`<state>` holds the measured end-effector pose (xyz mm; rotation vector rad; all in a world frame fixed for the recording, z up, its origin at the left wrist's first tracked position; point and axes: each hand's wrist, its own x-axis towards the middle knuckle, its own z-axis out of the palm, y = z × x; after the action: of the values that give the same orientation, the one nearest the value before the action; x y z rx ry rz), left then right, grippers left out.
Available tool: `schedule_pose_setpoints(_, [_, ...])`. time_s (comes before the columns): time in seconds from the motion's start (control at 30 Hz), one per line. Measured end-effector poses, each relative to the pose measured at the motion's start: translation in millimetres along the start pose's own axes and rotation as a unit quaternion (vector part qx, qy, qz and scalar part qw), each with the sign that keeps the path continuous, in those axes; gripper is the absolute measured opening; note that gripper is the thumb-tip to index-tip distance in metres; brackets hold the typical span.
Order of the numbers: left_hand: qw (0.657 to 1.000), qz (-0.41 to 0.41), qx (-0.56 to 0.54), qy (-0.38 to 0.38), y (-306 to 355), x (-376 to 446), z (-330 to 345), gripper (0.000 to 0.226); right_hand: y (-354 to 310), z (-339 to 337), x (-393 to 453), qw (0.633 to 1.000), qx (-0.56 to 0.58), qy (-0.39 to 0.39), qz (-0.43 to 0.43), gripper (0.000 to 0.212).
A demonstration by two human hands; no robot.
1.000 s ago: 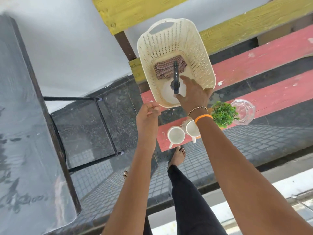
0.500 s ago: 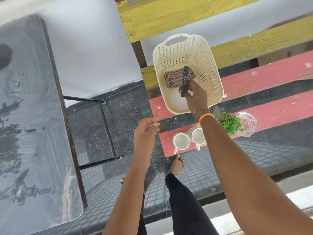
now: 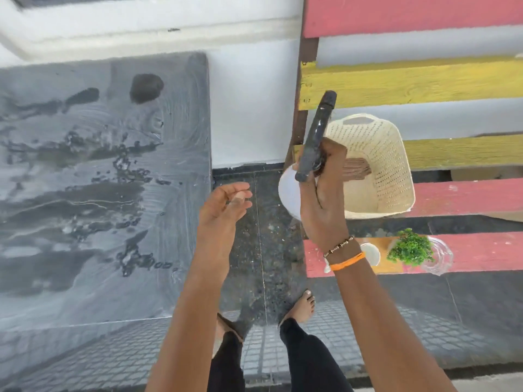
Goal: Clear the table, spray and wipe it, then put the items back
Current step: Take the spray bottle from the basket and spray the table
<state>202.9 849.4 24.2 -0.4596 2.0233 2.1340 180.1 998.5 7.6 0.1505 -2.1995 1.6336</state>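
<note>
- Head view shows the right hand closed around two things together, one dark long object and one white plate-like item, and it holds them up just left of the basket; I judge they are gripped as a pair so that both go back to the table in one trip
- left hand is empty, fingers loosely curled and a little apart, left of the basket and between it and the table; probably it waits to receive one item
- table, well left of the basket, is bare and wet with streaks, so the wiping seems done and the putting back is the step now
- inside the basket one checked cloth lies on the bottom, likely put away after use
- below the basket, on the red bench, I count one small green plant, one glass item and one white cup; the arm may hide more cups
- they stand there waiting for their return
</note>
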Motion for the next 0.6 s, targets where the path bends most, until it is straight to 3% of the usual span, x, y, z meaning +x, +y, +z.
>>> schedule_pose_setpoints(0.3, [0.991, 0.010, -0.047, 0.127, 27, -50, -193, 0.017, -119, 181, -50, 0.990, 0.090, -0.108, 0.013, 0.022])
schedule_pose_setpoints(0.43, [0.983, 0.015, -0.043, 0.181, 37, -68, -285, 0.017, -171, 263, -69, 0.974, 0.160, -0.119, 0.113, 0.026])
schedule_pose_setpoints(0.6, [0.961, 0.060, -0.069, 0.260, 48, -91, -380, 0.017, -198, 349, -86, 0.946, 0.209, -0.175, 0.177, 0.013])
